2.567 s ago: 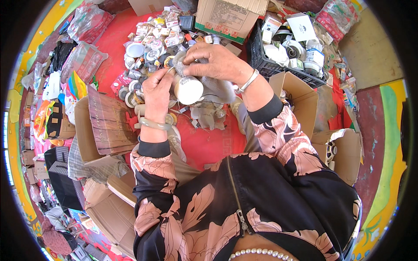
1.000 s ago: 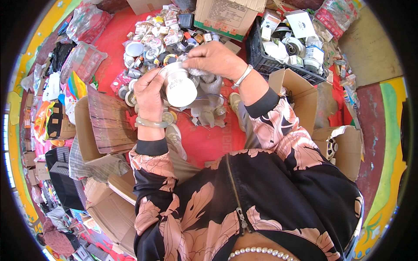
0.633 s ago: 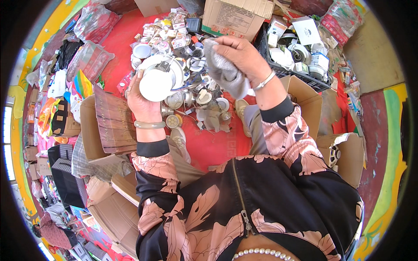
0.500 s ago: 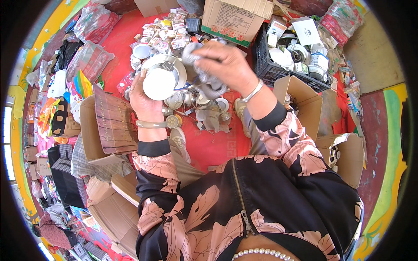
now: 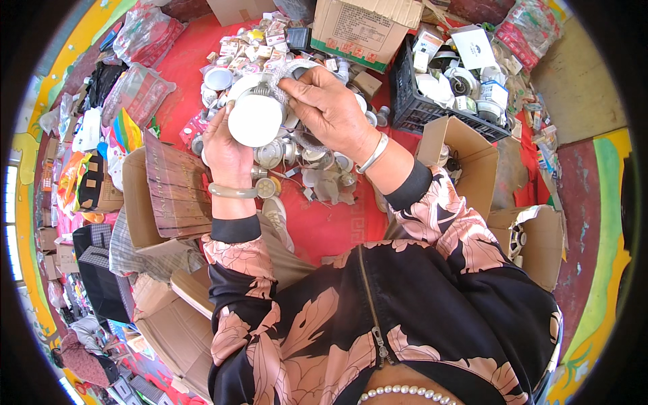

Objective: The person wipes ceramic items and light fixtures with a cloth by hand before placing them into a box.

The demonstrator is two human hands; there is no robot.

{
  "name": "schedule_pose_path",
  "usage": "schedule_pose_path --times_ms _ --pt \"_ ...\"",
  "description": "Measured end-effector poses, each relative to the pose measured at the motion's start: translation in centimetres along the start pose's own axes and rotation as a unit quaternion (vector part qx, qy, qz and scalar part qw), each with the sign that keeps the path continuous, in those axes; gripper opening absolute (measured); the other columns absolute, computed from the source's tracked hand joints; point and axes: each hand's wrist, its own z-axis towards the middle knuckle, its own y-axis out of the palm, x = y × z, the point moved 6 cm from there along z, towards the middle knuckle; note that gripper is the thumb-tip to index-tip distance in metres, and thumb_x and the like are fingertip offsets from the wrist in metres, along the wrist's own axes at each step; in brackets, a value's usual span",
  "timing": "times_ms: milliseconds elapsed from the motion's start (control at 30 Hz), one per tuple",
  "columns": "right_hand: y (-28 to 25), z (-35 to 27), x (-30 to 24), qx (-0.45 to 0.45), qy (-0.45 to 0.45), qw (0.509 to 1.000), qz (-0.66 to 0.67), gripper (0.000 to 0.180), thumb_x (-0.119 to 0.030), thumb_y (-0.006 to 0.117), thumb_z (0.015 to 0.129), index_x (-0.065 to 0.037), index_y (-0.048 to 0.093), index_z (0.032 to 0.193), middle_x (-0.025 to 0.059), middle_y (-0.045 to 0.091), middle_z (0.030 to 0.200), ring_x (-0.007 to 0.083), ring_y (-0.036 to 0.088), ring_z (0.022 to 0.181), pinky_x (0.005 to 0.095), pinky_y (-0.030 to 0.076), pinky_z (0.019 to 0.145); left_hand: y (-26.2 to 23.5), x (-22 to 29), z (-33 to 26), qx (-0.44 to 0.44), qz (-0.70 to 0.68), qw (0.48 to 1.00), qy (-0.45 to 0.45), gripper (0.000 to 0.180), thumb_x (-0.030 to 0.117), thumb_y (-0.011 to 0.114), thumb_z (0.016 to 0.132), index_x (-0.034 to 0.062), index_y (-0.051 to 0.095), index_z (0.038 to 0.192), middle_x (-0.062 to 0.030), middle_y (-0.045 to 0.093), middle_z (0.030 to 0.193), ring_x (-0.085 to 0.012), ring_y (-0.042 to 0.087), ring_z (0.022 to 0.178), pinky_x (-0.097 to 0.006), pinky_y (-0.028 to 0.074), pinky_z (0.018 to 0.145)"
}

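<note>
My left hand (image 5: 229,152) is closed on the edge of a round white downlight (image 5: 256,120), its pale disc facing up. A ribbed grey metal part shows at its far side. My right hand (image 5: 334,115) pinches a crumpled grey-white cloth-like piece (image 5: 297,66) against the downlight's far right rim; whether it is a rag or wrapping I cannot tell. Below both hands lie several lamp parts, among them a round fixture (image 5: 270,155) and a clear plastic bag (image 5: 331,182).
A black crate (image 5: 412,111) full of fixtures stands at the right, beside an open carton (image 5: 466,162). Small boxes (image 5: 260,47) are heaped at the far side. Another open carton (image 5: 142,202) stands left, near my left wrist. A printed cardboard box (image 5: 361,30) sits at the back.
My right hand has come left and slightly down, bringing the grey-white piece onto the downlight's rim. The downlight has tilted and shifted slightly right and up in my left hand.
</note>
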Motion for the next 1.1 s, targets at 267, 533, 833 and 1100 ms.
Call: schedule_pose_path --times_ms 267,533,833,1100 --pt "0.9 -0.3 0.5 -0.041 -0.010 0.994 -0.101 0.025 0.001 0.060 0.071 0.001 0.061 0.096 0.0130 0.054 0.077 0.0305 0.054 0.067 0.0353 0.045 0.057 -0.1 -0.3 -0.5 0.100 0.045 0.994 0.029 0.023 0.006 0.050 0.086 -0.0078 0.057 0.103 -0.0129 0.062 0.097 -0.0208 0.060 0.088 -0.032 0.049 0.079" --pt "2.6 -1.4 0.9 -0.113 0.075 0.990 -0.046 0.023 -0.010 0.054 0.073 -0.001 0.064 0.091 0.0165 0.059 0.077 0.0323 0.058 0.071 0.0351 0.048 0.064 -0.8 0.4 -0.3 0.131 -0.003 0.990 0.057 0.024 0.009 0.050 0.086 -0.0073 0.056 0.102 -0.0146 0.061 0.098 -0.0218 0.061 0.088 -0.034 0.050 0.078" --pt "-3.4 -0.7 8.0 0.091 0.422 0.778 0.456 0.017 -0.007 0.053 0.079 0.002 0.061 0.091 0.0046 0.063 0.077 0.0125 0.059 0.065 0.0260 0.048 0.058 -3.3 -0.2 0.5 0.158 -0.060 0.985 0.031 0.031 0.012 0.043 0.085 -0.0090 0.053 0.107 -0.0173 0.058 0.106 -0.0286 0.058 0.097 -0.043 0.048 0.085" --pt "1.7 -1.5 6.0 -0.059 0.420 0.814 0.397 0.022 -0.009 0.062 0.080 0.001 0.059 0.099 0.0037 0.061 0.087 0.0084 0.056 0.080 0.0204 0.046 0.065 -0.6 -2.1 0.2 0.060 -0.057 0.997 -0.003 0.020 0.008 0.051 0.084 -0.0069 0.057 0.097 -0.0120 0.062 0.090 -0.0187 0.061 0.082 -0.030 0.050 0.074"
